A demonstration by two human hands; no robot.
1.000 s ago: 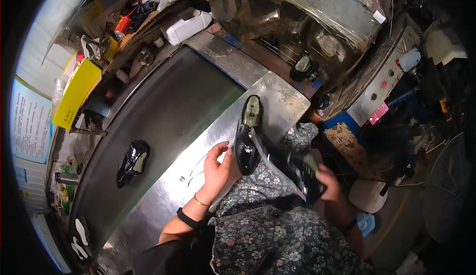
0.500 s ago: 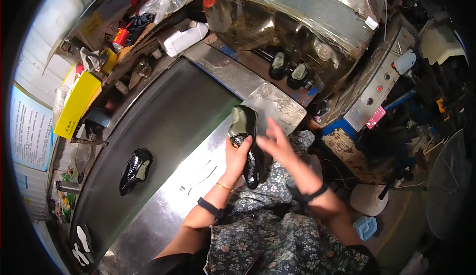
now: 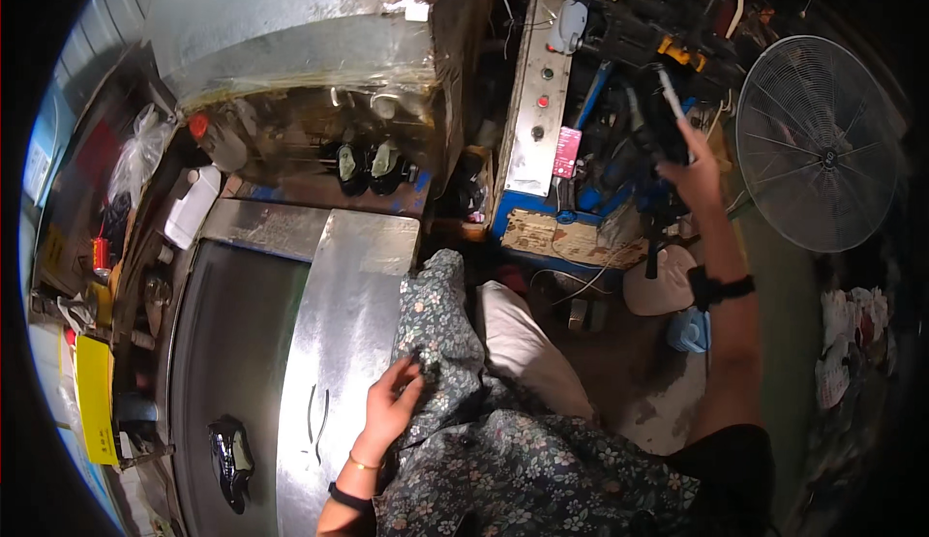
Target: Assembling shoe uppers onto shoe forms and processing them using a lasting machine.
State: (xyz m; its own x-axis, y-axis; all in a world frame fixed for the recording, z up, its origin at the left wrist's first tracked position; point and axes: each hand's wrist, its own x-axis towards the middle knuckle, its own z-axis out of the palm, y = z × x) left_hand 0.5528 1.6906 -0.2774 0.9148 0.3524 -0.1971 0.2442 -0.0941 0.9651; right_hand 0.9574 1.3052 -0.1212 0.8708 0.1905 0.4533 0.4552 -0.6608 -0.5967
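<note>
My right hand [image 3: 699, 171] is stretched far out to the right, closed around a dark, shoe-like object [image 3: 670, 131] with a bright pale strip along it. It looks like the black shoe, though blur and dark clutter behind hide its outline. Over the edge of the metal table [image 3: 334, 343], beside my flowered apron [image 3: 440, 324], my left hand [image 3: 392, 402] has loosely bent fingers apart and nothing visible in them. A glossy black shoe [image 3: 230, 462] lies on the dark belt [image 3: 237, 343] to the left. Two thin dark strips [image 3: 317, 416] rest on the metal table.
Two black shoes [image 3: 368, 169] stand on the ledge under the metal hood [image 3: 290, 53]. A control panel [image 3: 544, 92] with buttons stands beyond my knees. To the right are a large fan [image 3: 823, 145], a pale jug [image 3: 663, 281] and a blue container [image 3: 689, 329].
The view has swung right. The black shoe has left my left hand, which has dropped toward the table edge, while my right hand has reached far right and closed on a shoe-like object.
</note>
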